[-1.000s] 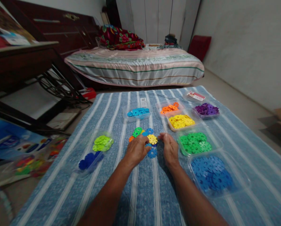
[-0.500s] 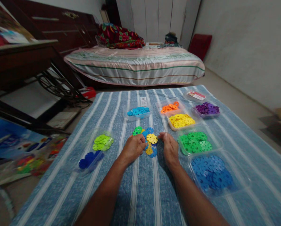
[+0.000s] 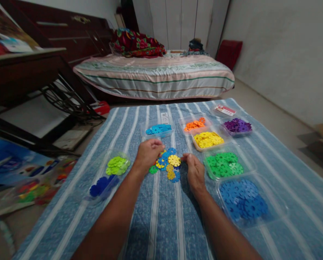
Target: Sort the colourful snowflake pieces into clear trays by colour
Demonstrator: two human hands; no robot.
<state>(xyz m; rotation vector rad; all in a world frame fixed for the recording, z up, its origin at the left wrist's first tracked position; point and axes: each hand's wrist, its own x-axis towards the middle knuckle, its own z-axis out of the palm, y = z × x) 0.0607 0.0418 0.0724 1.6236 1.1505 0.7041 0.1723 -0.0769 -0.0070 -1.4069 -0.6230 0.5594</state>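
The step in hand seems to be picking over thin, notched plastic discs with the fingertips, and the next move appears to be calling for a light, exact pinch, as they are overlapping. The pale-yellow round notched disc (image 3: 174, 160) is lying between the two hands, over a blue-and-white striped cloth (image 3: 167, 216). Just right of that disc, the right hand (image 3: 195, 171) is resting half curled, its thumb and forefinger close together near the disc's edge; whether they are gripping it, I cannot tell. Left of it and slightly beyond, the left hand (image 3: 147, 154) is hovering with fingers bent and tips drawn together; what they are holding, if anything, is not showing clearly. Mid-blue notched discs (image 3: 171, 151) are lying just beyond the pale-yellow one, a golden notched disc (image 3: 170, 174) is lying just on its near side, and a green notched disc (image 3: 153, 169) is lying to its left, below the left hand.
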